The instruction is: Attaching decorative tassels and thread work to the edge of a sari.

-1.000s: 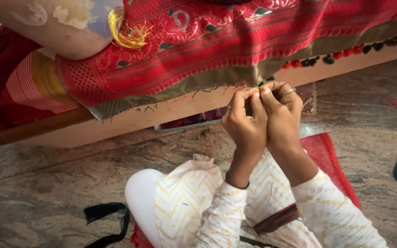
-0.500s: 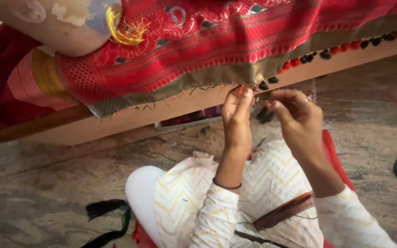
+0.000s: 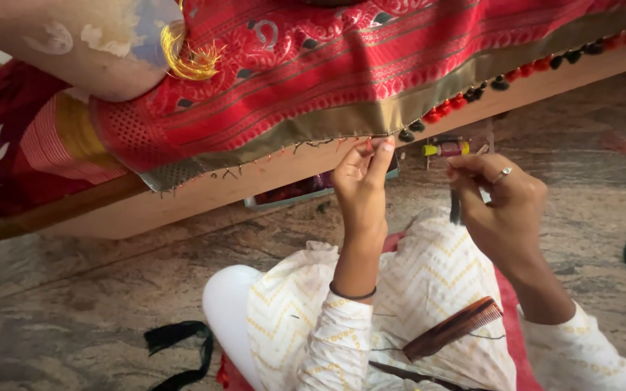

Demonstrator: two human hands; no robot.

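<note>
Seen from above, seated cross-legged on a mottled stone floor (image 3: 74,318). Red patterned sari (image 3: 371,65) draped over a wooden board (image 3: 204,195), olive-gold border running from eight o'clock to two o'clock, small red and black tassels (image 3: 472,93) finished along the right part. Left hand (image 3: 360,177) raised at centre, thumb and fingertips pinching loose fringe threads at the border edge. Right hand (image 3: 505,210) at three o'clock, ring on one finger, fingers curled and pinched as if drawing a fine thread, too thin to make out. Brown comb (image 3: 454,329) resting on the lap at five o'clock; small yellow and red thread spools (image 3: 445,149) by the board behind. Best done, judging by this: fringe held taut, thread pulled evenly, knot snugged close against the border to match neighbouring tassels.
</note>
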